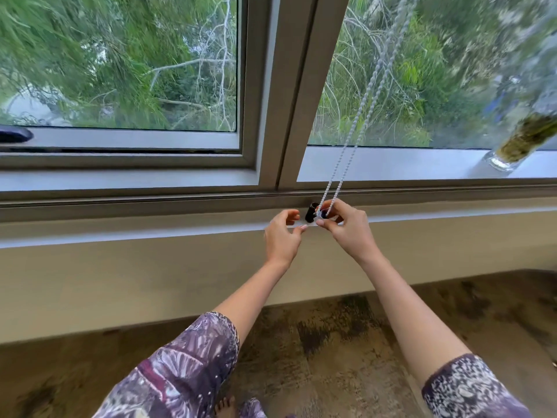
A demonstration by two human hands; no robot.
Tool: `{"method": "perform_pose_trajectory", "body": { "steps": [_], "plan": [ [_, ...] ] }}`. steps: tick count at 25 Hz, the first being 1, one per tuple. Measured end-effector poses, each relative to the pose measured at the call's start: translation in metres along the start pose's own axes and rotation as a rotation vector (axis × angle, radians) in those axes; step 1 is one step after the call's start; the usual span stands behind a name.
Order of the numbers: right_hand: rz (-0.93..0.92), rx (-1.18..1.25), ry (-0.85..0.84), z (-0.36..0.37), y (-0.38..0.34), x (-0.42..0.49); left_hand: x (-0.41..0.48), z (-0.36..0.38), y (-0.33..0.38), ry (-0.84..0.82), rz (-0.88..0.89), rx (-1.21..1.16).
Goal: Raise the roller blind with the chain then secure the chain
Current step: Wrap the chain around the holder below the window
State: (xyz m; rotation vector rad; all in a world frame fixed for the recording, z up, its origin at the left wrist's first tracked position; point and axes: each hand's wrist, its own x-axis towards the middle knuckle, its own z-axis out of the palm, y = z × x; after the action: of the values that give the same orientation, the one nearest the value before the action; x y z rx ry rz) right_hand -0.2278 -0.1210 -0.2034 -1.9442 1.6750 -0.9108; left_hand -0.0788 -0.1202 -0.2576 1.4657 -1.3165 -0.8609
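Observation:
A white beaded chain (366, 99) hangs as a double strand from the top right down to the window sill. Its lower loop ends at a small dark chain holder (311, 212) fixed on the sill's frame. My right hand (346, 229) pinches the bottom of the chain right at the holder. Just left of the holder, my left hand (283, 236) hovers with fingers curled and apart, holding nothing. The roller blind itself is out of view; both window panes show uncovered.
A grey window frame post (289, 95) divides two panes. A glass vase with dried stems (512, 146) stands on the sill at the right. A dark window handle (15, 134) sits far left. Patterned carpet (331, 342) lies below.

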Motion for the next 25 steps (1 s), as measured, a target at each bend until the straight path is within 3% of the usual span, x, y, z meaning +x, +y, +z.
{"method": "perform_pose_trajectory", "body": {
  "steps": [4,11,25],
  "plan": [
    [0.036,-0.016,0.034,-0.007,0.011,0.004,0.013,0.018,0.007,-0.002,0.020,0.289],
    [0.054,-0.048,0.060,-0.017,0.023,0.011,0.022,0.050,0.000,0.055,-0.017,0.462],
    [0.012,-0.056,0.049,-0.010,0.025,0.025,0.031,0.057,-0.011,0.104,0.031,0.481]
  ]
}}
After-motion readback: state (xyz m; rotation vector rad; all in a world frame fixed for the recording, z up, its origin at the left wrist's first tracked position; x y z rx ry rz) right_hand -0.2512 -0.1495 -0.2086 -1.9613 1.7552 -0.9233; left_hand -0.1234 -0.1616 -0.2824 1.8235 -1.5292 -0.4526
